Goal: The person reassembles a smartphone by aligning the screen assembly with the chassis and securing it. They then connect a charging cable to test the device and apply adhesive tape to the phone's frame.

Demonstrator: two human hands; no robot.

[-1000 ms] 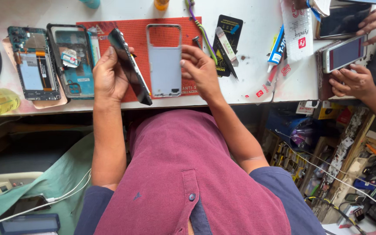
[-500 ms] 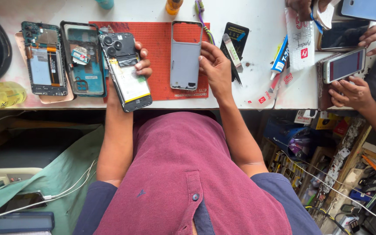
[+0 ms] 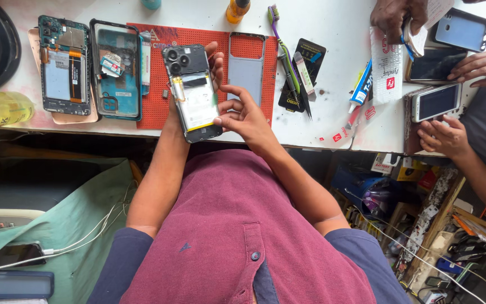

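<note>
My left hand (image 3: 216, 62) holds an opened phone (image 3: 193, 93) from behind, above the table's front edge. Its back is off, so the camera block and a pale battery show. My right hand (image 3: 246, 115) touches the phone's right side and lower edge with its fingertips. The detached grey back cover (image 3: 247, 67) lies flat on the red work mat (image 3: 156, 107), just right of the phone, with neither hand on it.
Two more stripped phone bodies (image 3: 63, 65) (image 3: 116, 70) lie at the left. A toothbrush (image 3: 281, 45), a black card (image 3: 305, 70) and a glue tube (image 3: 361, 90) lie to the right. A yellow bottle (image 3: 1, 110) stands far left. Other people's hands (image 3: 442, 135) hold phones at the right.
My left hand turned the phone from edge-on to show its open back. My right hand left the grey back cover on the mat and came over to the phone.
</note>
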